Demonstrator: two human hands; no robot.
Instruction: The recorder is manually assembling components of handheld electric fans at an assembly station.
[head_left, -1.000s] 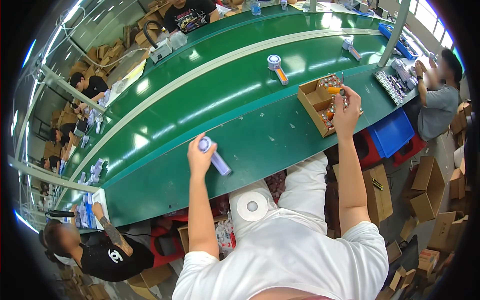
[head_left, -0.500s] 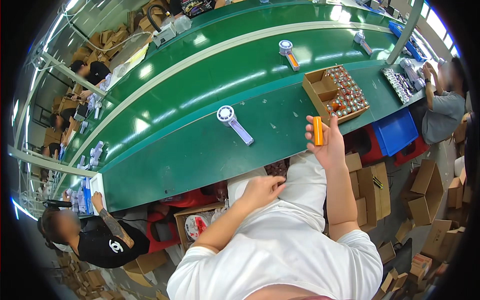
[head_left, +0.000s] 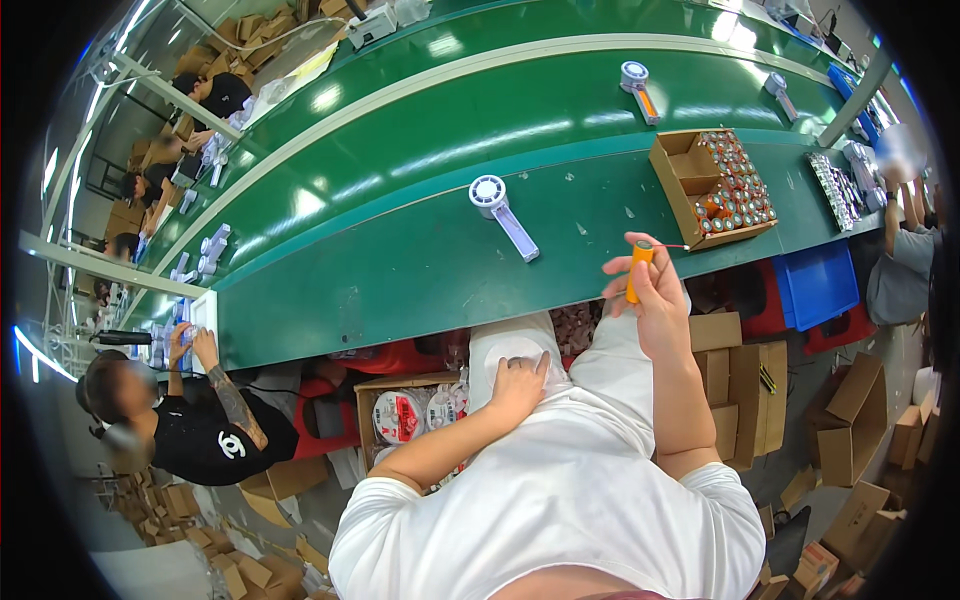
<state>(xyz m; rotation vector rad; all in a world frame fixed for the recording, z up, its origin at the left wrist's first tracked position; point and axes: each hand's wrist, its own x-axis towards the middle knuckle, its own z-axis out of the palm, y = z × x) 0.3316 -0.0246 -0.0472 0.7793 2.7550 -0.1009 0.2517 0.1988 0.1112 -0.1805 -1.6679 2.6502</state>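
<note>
Orange cylindrical cell (head_left: 636,271) with a thin red lead at its top sits upright in the right hand (head_left: 655,300), fingers closed around its lower half, raised just in front of the green bench edge (head_left: 400,300); judged best kept pinched low so the lead stays free and untwisted. Beyond that hand lies the white handheld fan (head_left: 503,215), and further right the cardboard box of cells (head_left: 715,190). Left hand (head_left: 518,385) rests flat on the white-trousered thigh, fingers loosely together, holding nothing.
</note>
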